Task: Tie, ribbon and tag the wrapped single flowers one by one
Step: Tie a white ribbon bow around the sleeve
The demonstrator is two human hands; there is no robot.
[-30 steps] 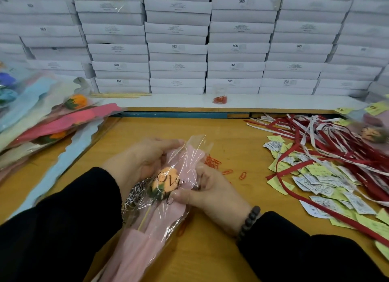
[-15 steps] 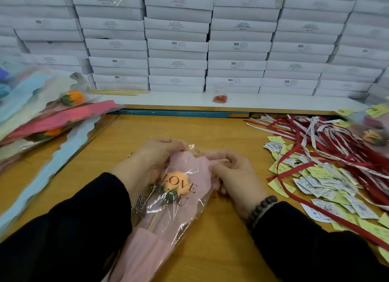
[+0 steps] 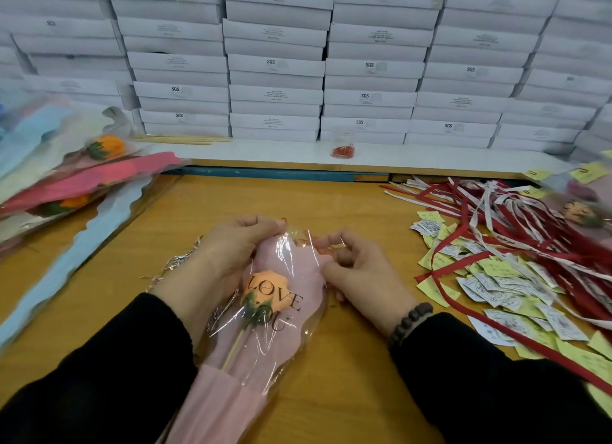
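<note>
A wall of stacked flat white cardboard boxes [image 3: 275, 62] fills the far side of the scene, some printed with small lettering; in front of it runs a white shelf [image 3: 265, 152], and nearer lies a yellow wooden tabletop [image 3: 347, 377]. At the far left a heap of wrapped flowers in blue, pink and clear cellophane sleeves [image 3: 66, 185] lies on the table; at the right a tangle of red and white ribbons [image 3: 530, 231] spreads beside a scatter of small yellow and white paper tags [image 3: 496, 288]; another wrapped flower at the far right edge is too blurred to describe well. In the near centre lies the task's item, a single orange flower in pink paper and a clear cellophane sleeve printed "LOVE YOU" [image 3: 265, 297], its stem pointing towards the viewer. Two arms in black sleeves reach in from the near edge. The left hand [image 3: 231, 248] has its fingers curled over the sleeve's upper left edge, gripping the cellophane; under this hand sits a crinkled silver bundle, possibly wire ties [image 3: 178, 261]. The right hand [image 3: 357, 268], with a dark beaded bracelet [image 3: 410, 321] on the wrist, pinches the sleeve's upper right edge between thumb and curled fingers. On the far shelf sit a small bag of red clips [image 3: 342, 150] and some thin wooden sticks [image 3: 182, 140].
</note>
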